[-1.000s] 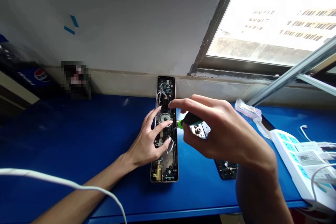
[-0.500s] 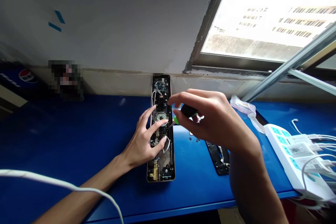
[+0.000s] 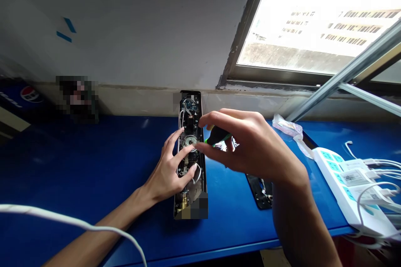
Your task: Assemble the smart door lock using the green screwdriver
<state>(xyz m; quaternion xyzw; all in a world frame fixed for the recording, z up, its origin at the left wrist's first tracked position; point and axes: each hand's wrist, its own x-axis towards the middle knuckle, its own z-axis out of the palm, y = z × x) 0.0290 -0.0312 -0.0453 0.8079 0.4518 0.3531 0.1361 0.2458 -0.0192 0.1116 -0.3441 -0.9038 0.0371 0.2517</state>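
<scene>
A long, narrow door-lock housing point(image 3: 190, 122) lies open on the blue table, its circuit board, round metal part and wires exposed. My left hand point(image 3: 169, 169) rests across the left side of the housing with fingers spread, the fingertips touching its inner parts. In my right hand point(image 3: 250, 142) is a screwdriver point(image 3: 218, 134) with a black and green handle, gripped between thumb and fingers. It is tilted toward the middle of the housing; its tip is hidden behind my right thumb.
Right of the housing lies a black cover panel point(image 3: 259, 194), partly behind my right forearm. A white power strip point(image 3: 332, 175) with plugged-in adapters and cables stands farther right, near a clear plastic wrapper point(image 3: 286, 127). A white cable point(image 3: 78, 223) crosses the lower left.
My right hand has moved slightly left and the screwdriver now sits closer to the housing, its shaft no longer visible. My left hand keeps its place on the housing.
</scene>
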